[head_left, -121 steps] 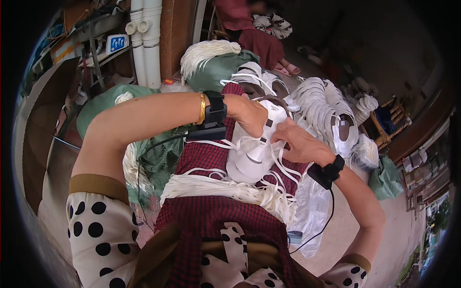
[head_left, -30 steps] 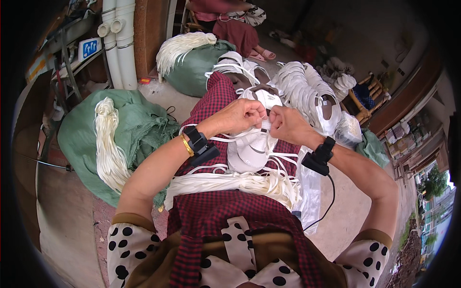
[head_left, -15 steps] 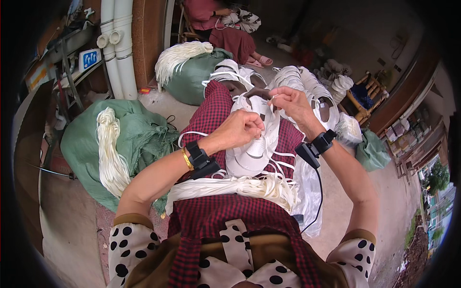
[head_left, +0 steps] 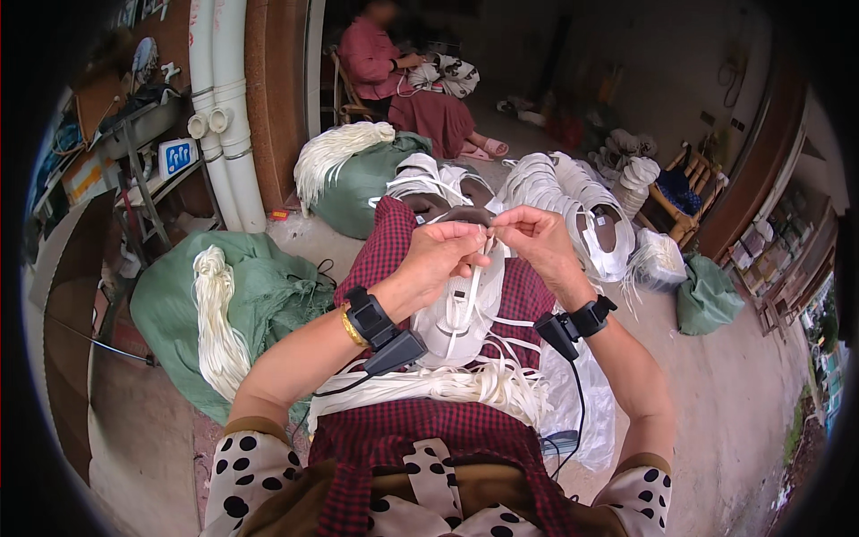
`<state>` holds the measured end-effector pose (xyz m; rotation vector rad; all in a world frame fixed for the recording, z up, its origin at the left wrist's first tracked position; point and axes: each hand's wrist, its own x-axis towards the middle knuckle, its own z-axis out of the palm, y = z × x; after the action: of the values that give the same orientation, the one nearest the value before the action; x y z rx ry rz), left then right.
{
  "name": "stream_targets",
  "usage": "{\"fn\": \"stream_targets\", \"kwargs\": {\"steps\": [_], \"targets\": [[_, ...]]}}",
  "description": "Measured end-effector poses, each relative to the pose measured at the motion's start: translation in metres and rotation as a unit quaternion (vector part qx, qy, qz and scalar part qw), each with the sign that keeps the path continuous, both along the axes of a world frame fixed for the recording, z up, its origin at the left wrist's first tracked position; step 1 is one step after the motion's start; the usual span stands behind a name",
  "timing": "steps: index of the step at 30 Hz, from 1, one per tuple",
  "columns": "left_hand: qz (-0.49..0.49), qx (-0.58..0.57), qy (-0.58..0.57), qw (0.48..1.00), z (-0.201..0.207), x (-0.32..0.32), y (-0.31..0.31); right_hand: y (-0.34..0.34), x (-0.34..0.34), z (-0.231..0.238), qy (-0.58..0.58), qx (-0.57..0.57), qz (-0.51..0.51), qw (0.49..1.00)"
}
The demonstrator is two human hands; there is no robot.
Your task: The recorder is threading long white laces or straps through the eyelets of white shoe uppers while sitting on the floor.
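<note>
On my lap, over a red-and-black checked cloth (head_left: 528, 295), lies a white shoe upper (head_left: 434, 327) with a white lace (head_left: 461, 309) running down its front. Above its opening my left hand (head_left: 443, 258) and my right hand (head_left: 541, 246) meet at the fingertips. Both are closed in a pinch on what looks like the thin white lace; its end is mostly hidden by the fingers. A thick bundle of white laces (head_left: 420, 387) lies across my lap, nearer to me than the upper.
Rows of white shoe uppers (head_left: 559, 183) lie beyond my lap. Green sacks (head_left: 170, 295) stand at left, topped with lace bundles (head_left: 219, 313). A green bag (head_left: 707, 295) is at right. Farther back, a seated person (head_left: 376, 58) handles white uppers. White pipes (head_left: 231, 125) run up the wall.
My left hand has moved up to meet the right hand, which has shifted slightly left. The view has tilted up, showing more of the seated person.
</note>
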<state>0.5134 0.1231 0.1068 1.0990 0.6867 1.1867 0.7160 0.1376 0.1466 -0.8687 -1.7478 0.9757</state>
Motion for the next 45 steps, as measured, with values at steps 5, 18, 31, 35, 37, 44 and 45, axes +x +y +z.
{"fn": "stream_targets", "kwargs": {"steps": [5, 18, 31, 35, 37, 44, 45], "targets": [[-0.066, -0.036, -0.074, 0.994, 0.005, 0.009, 0.003, 0.000, -0.001, -0.004, -0.014, 0.086, -0.009, 0.996], [0.061, 0.132, 0.169, 0.975, -0.017, 0.011, 0.033, -0.197, -0.063, 0.045, -0.003, 0.476, 0.414, 0.776], [0.014, 0.161, 0.155, 0.975, -0.027, 0.002, 0.041, -0.225, 0.007, 0.052, 0.132, 0.686, 0.335, 0.633], [0.016, 0.153, 0.127, 0.980, -0.024, 0.002, 0.040, -0.217, 0.022, 0.055, 0.142, 0.687, 0.235, 0.673], [0.029, 0.145, 0.131, 0.980, -0.024, 0.003, 0.039, -0.212, 0.023, 0.035, 0.082, 0.442, 0.201, 0.871], [0.028, 0.157, 0.138, 0.978, -0.023, 0.002, 0.039, -0.094, -0.014, -0.080, -0.280, 0.295, 0.016, 0.913], [0.026, 0.155, 0.138, 0.978, -0.022, 0.001, 0.039, -0.087, -0.014, -0.088, -0.300, 0.332, -0.002, 0.894]]}}
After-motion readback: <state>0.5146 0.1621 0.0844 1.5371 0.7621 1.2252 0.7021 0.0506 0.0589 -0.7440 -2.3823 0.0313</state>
